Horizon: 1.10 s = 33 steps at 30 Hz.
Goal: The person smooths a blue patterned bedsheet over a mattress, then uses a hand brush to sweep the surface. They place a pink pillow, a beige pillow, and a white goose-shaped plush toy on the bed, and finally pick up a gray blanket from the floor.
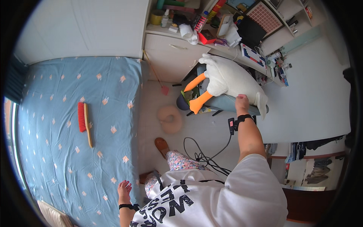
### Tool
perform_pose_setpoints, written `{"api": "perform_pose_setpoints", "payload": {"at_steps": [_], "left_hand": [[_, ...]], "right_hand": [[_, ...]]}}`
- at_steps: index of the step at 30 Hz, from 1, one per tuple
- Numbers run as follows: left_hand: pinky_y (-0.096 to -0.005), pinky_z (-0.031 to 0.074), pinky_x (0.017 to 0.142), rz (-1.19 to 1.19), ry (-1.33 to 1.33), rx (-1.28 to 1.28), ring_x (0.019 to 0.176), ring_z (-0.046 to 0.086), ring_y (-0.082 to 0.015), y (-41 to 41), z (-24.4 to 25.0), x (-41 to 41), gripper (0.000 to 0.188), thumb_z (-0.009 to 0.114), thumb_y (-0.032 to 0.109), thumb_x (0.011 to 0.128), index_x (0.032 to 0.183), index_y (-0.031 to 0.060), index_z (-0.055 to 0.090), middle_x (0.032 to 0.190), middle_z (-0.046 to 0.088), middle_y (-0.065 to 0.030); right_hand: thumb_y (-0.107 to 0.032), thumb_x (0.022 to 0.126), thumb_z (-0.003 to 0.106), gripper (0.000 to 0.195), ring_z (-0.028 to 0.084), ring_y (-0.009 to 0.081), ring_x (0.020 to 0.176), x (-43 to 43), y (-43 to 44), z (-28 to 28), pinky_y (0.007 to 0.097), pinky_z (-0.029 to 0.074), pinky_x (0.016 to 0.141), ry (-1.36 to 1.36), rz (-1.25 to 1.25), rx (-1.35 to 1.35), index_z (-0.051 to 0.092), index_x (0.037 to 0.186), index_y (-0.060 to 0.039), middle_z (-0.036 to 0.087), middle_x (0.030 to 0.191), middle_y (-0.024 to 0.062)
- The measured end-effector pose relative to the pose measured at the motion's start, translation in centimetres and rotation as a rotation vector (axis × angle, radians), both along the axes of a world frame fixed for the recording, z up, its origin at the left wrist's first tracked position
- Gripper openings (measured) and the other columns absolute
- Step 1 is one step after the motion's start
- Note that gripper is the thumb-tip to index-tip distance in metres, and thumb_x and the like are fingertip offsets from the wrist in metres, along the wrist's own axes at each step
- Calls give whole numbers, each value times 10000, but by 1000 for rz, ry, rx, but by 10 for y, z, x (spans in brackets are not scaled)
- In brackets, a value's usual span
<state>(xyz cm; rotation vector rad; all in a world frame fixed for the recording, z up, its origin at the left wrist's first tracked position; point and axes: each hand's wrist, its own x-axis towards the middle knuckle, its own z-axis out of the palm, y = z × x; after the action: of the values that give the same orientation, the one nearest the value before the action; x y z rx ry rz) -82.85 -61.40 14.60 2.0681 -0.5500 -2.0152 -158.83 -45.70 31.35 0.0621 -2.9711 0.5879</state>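
Note:
My right hand (pixel 242 102) is at the lower side of a large white plush goose (pixel 231 75), its fingers curled at the white fabric; whether they grip it is hard to see. The goose lies across a grey-blue chair (pixel 227 104), its orange legs (pixel 200 102) pointing left. My left hand (pixel 124 189) hangs over the near right edge of the bed, fingers apart and holding nothing. A red-bristled bed brush (pixel 82 117) with a wooden handle lies on the blue patterned bedsheet (pixel 105 147).
A pink neck pillow (pixel 170 119) and a red fly swatter (pixel 164 90) are on the floor side. Black cable (pixel 208 159) runs from my right wrist device. Beyond the chair stands a cluttered desk with a keyboard (pixel 253 56). A small bin (pixel 183 102) stands beside the chair.

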Motion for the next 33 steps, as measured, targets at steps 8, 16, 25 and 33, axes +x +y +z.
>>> {"api": "perform_pose_setpoints", "payload": {"at_steps": [8, 16, 25, 33], "left_hand": [[-298, 503, 679, -469, -85, -169, 798, 677, -172, -49, 11, -97, 213, 572, 188, 955, 1127, 66, 597, 1002, 699, -73], [-300, 516, 638, -652, -252, -217, 789, 693, -186, -76, 28, -120, 251, 582, 157, 901, 1107, 19, 620, 961, 706, -97], [-327, 541, 703, -807, -217, -357, 810, 699, -195, -71, 29, -141, 268, 633, 200, 884, 1064, 2, 647, 904, 709, -113], [-317, 551, 761, -427, 201, -712, 870, 662, -160, -87, 128, -194, 616, 695, 102, 896, 1424, 111, 377, 1285, 556, -79]], "right_hand": [[-302, 699, 747, 897, 476, 408, 1295, -95, 95, 44, 453, 419, 1070, 32, -324, 225, 334, 1445, -24, 460, 1424, 238], [-194, 878, 518, 438, 635, 388, 1093, -149, 166, 6, 471, 530, 890, 59, -329, -303, 588, 1249, 29, 666, 1162, 210], [-117, 883, 420, 476, 641, 386, 1072, -83, 20, 215, 519, 566, 905, 399, 9, -1323, 516, 1286, 116, 580, 1266, 242], [-264, 953, 468, 452, 660, 370, 1052, 49, -114, 314, 534, 596, 846, 380, 863, -1176, 534, 1296, 23, 604, 1246, 209]]}}
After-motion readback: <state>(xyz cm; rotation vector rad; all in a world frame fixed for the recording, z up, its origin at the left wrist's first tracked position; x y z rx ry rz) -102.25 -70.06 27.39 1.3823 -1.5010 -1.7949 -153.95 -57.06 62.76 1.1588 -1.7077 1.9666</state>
